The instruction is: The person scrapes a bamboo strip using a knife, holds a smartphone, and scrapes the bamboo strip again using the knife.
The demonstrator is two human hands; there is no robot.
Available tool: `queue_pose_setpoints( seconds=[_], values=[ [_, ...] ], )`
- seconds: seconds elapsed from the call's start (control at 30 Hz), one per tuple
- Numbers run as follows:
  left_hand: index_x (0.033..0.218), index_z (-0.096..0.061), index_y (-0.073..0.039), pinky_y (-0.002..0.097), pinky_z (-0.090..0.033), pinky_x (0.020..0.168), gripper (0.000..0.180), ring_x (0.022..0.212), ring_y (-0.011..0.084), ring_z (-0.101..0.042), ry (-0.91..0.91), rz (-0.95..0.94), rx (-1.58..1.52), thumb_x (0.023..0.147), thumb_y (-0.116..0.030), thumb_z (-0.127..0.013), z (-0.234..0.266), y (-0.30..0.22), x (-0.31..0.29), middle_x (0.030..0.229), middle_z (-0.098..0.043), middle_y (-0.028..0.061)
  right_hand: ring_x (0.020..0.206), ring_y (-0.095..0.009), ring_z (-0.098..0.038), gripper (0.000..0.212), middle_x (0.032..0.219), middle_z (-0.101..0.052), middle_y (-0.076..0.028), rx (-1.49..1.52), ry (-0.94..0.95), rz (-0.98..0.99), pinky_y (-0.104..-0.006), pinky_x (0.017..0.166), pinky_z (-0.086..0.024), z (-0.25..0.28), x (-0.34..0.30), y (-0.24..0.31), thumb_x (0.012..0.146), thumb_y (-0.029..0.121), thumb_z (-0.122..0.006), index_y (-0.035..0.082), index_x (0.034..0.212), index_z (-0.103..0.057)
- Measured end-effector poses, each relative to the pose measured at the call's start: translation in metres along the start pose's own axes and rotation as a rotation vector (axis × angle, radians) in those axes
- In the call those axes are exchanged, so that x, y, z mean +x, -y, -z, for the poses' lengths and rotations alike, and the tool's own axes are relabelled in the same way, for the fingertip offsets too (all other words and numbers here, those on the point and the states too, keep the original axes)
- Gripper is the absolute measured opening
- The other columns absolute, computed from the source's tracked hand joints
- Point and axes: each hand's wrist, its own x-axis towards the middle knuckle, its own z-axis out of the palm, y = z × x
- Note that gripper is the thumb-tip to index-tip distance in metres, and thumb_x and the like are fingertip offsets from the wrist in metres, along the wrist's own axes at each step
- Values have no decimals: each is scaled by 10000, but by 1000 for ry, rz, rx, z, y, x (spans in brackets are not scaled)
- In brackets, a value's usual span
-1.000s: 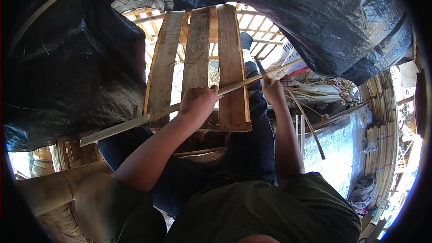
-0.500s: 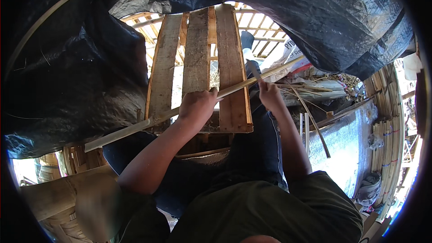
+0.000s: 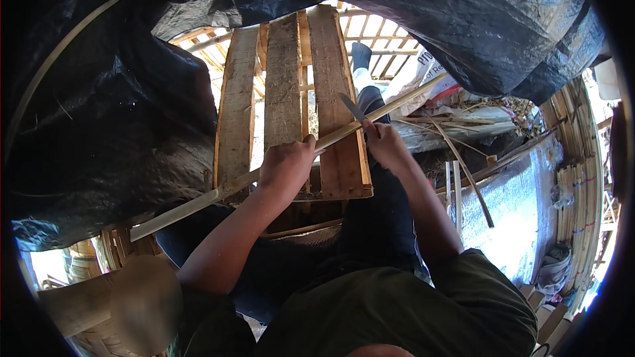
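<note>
A long pale bamboo strip (image 3: 403, 100) lies slantwise across the slatted wooden bench (image 3: 283, 86), its far end up to the right and its near end low on the left. My left hand (image 3: 288, 162) is wrapped round the strip over the bench's near part. To the right, my right hand (image 3: 385, 146) grips a knife by its handle, just past the bench's right edge. The knife's blade (image 3: 352, 107) points up and to the left, crossing at or just over the strip. Whether the blade touches the strip I cannot tell.
Dark plastic sheeting (image 3: 112, 106) hangs at the left and overhead. On the right are loose thin strips (image 3: 466, 172), a printed white sack (image 3: 423, 74), a shiny wrapped panel (image 3: 509, 195) and bundled bamboo slats (image 3: 574, 205). My legs are beside and below the bench.
The knife's blade has swung leftward, from beyond the strip's right part to over the bench's right slat. My right hand has shifted slightly left and down. My left hand keeps its grip.
</note>
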Motion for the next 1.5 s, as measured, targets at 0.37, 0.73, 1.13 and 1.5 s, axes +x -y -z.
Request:
queue_pose_setpoints(
  seconds=[0.37,0.73,1.13,1.5],
  values=[
    [1005,-597,-86,372,-522,469,303,527,241,-662,8,-8,-71,999,-377,-512,4,1,2,580,-621,78,678,-444,-643,460,675,-613,-288,-144,-221,190,-487,592,-480,12,23,-25,1029,279,-439,-52,798,-659],
    [1046,-602,-80,387,-537,492,316,552,262,-674,62,1,-95,997,-380,-516,12,-4,6,601,-628,85,781,-478,-649,476,708,-616,-310,-56,-179,-121,-511,673,-484,29,36,-46,1022,338,-447,-50,852,-662],
    [976,-607,-79,343,-553,488,331,553,235,-685,110,8,-65,1010,-389,-494,14,-5,8,584,-624,76,604,-339,-646,476,629,-605,-236,-122,-202,134,-465,568,-460,2,17,-24,1033,356,-458,-39,851,-653],
    [968,-592,-89,396,-557,539,251,613,293,-694,69,40,-130,973,-339,-568,11,-5,5,644,-654,116,822,-486,-624,491,779,-619,-313,-116,2,228,-501,623,-486,-14,-18,7,1029,340,-457,-56,796,-628]
  ],
)
